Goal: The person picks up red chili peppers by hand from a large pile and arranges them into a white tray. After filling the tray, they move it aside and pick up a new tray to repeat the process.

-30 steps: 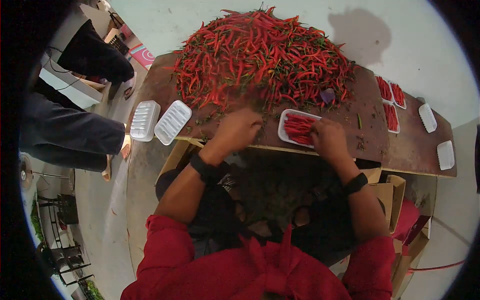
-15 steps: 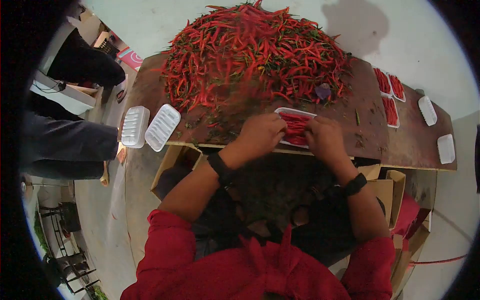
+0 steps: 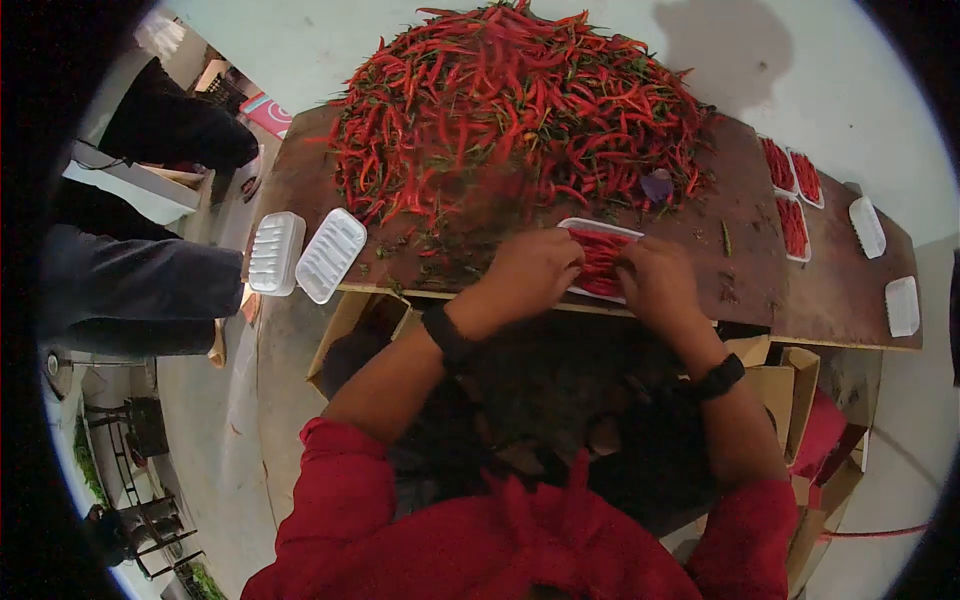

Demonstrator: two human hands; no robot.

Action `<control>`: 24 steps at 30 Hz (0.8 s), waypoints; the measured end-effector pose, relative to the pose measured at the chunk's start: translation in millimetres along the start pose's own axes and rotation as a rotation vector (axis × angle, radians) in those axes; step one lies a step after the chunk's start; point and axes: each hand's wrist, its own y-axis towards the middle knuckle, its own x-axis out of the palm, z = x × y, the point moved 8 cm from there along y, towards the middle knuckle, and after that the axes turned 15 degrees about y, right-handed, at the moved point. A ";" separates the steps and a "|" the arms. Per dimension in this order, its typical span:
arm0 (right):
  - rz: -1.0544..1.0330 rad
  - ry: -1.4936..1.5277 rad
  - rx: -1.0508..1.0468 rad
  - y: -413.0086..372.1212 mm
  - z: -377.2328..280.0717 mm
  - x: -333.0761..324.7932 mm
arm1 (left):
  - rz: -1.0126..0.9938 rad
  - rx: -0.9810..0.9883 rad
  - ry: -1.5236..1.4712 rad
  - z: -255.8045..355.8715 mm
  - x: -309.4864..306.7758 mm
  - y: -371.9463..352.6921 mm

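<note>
A white tray (image 3: 603,226) filled with red chillies (image 3: 600,262) lies near the table's front edge, between my two hands. My left hand (image 3: 530,270) is at its left side, fingers curled in on the chillies. At the right side my right hand (image 3: 662,282) has its fingers bent against the ends of the chillies. Both hands are closed at the fingertips, and what they pinch, if anything, is too small to tell. Behind the tray rises a large heap of red chillies (image 3: 520,100) with green stems.
Stacked white trays (image 3: 276,254) and one leaning tray (image 3: 331,256) are at the table's left end. Filled trays (image 3: 792,228) stand at the right, with two white trays (image 3: 867,227) farther along. A person's legs (image 3: 150,290) are at the left; cardboard boxes (image 3: 770,390) are below.
The whole view has shifted slightly, moving the table and trays a little to the right. Both hands remain at the same tray, with small finger movements.
</note>
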 end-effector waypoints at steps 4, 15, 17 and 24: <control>0.006 -0.057 0.060 -1.1 3.6 -8.7 | -0.067 -0.124 0.011 -22.6 -12.0 -0.9; 0.085 -0.024 0.029 -4.5 -8.7 -21.2 | -0.023 -0.278 0.279 -83.0 -45.8 -55.7; 0.034 -0.035 0.041 -4.9 -10.9 -17.7 | -0.243 -0.320 0.165 -75.2 -35.4 -60.8; -0.007 0.020 0.039 -8.2 -17.4 -13.7 | -0.367 -0.256 0.070 -65.4 -48.3 -77.7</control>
